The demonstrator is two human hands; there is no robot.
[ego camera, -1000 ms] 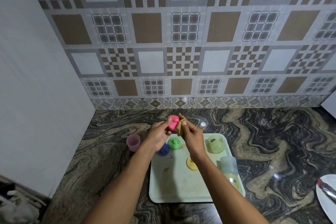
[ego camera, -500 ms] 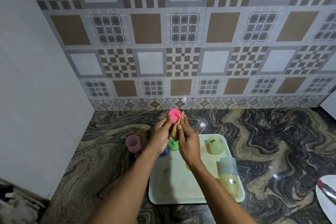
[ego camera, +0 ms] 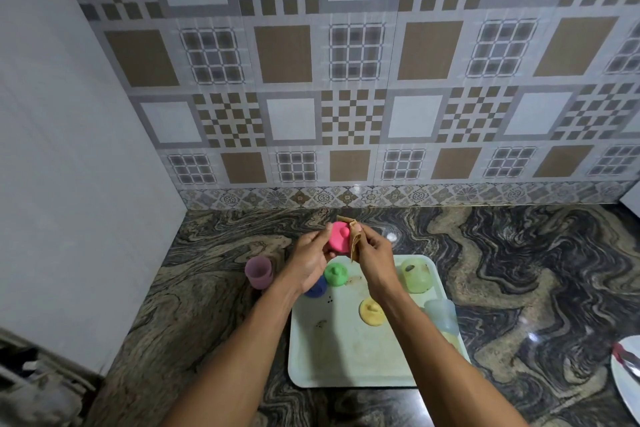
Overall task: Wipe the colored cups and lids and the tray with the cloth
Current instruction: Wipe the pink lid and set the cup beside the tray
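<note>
Above the tray (ego camera: 349, 371), left hand (ego camera: 308, 262) fingers gripping knobbed pink lid (ego camera: 338, 236), right hand (ego camera: 375, 255) pinching tan cloth (ego camera: 355, 242)

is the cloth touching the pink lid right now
Touching. The head view shows the brown cloth, pinched in the right hand, pressed against the right edge of the pink lid, which the left hand holds; no gap shows between them.

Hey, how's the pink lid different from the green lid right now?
The pink lid is held up in the left hand, with the right hand pressing the cloth against it; the green lid sits untouched on the tray. The pink lid is tilted toward the camera, the green lid rests knob up. Both are small knobbed lids.
</note>
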